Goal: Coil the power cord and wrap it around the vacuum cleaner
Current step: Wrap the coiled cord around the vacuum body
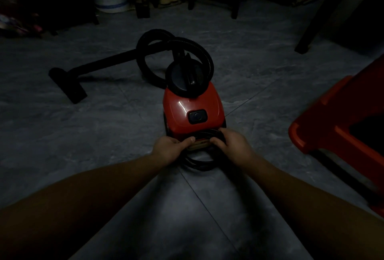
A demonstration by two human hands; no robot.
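left hand [169,149]: thumb and fingers pinched on the coiled power cord [199,166].
right hand [230,144]: curled round the same coil.
cord: at the near end of the vacuum cleaner [193,106]; probably light, floppy, springy, so grab every loop.
around: hose [207,54] beyond, red stool [324,118] right; neither blocks, I reckon.

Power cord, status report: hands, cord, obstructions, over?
Left hand and right hand both grip the coiled power cord. Coil sits at the vacuum cleaner rear. Hose lies beyond, red stool off right, neither in the way.
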